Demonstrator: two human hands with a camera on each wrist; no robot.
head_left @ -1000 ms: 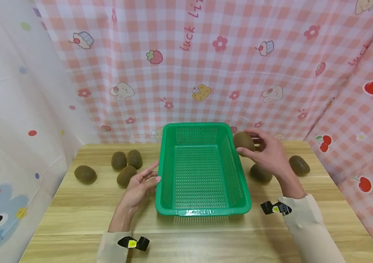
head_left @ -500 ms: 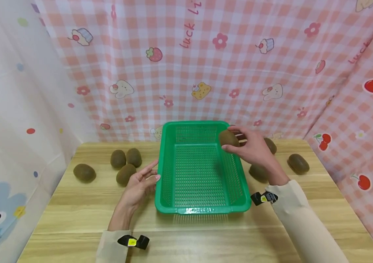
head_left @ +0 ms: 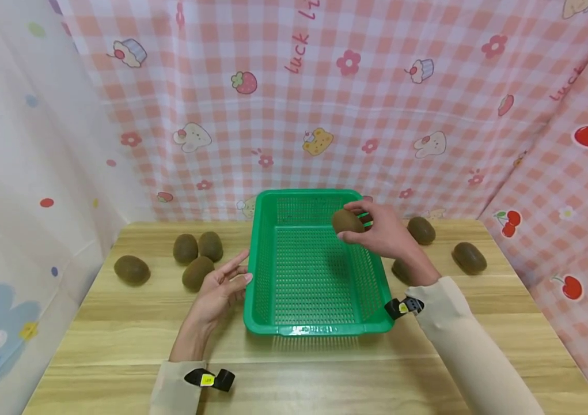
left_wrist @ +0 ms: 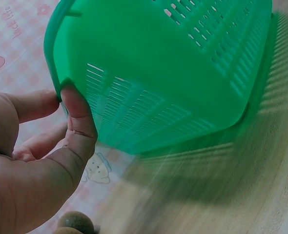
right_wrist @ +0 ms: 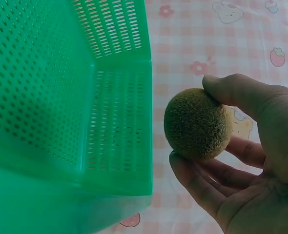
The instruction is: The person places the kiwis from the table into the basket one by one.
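A green plastic basket (head_left: 268,325) with mesh walls stands on the wooden table (head_left: 294,386). At its left rim is my left hand (head_left: 221,294), thumb and index fingertips meeting at the edge and holding it. In the left wrist view, that hand (left_wrist: 46,151) has its thumb against the basket's outer side. My right hand (head_left: 384,230) grips a brown kiwi (head_left: 347,222) between thumb and fingers, above the basket's right inner side. The kiwi (right_wrist: 197,124) shows fuzzy skin in the right wrist view. The right forearm partly hides another kiwi (head_left: 402,271).
Left of the basket, three kiwis (head_left: 197,274) sit clustered, with a single kiwi (head_left: 132,270) farther left. Two more lie to the right: a kiwi (head_left: 421,230) toward the back and a kiwi (head_left: 469,257) near the right edge. A checkered curtain (head_left: 294,115) hangs behind.
My right hand has carried the kiwi leftward from beside the basket's right rim to over its interior. My left hand stays at the left rim.
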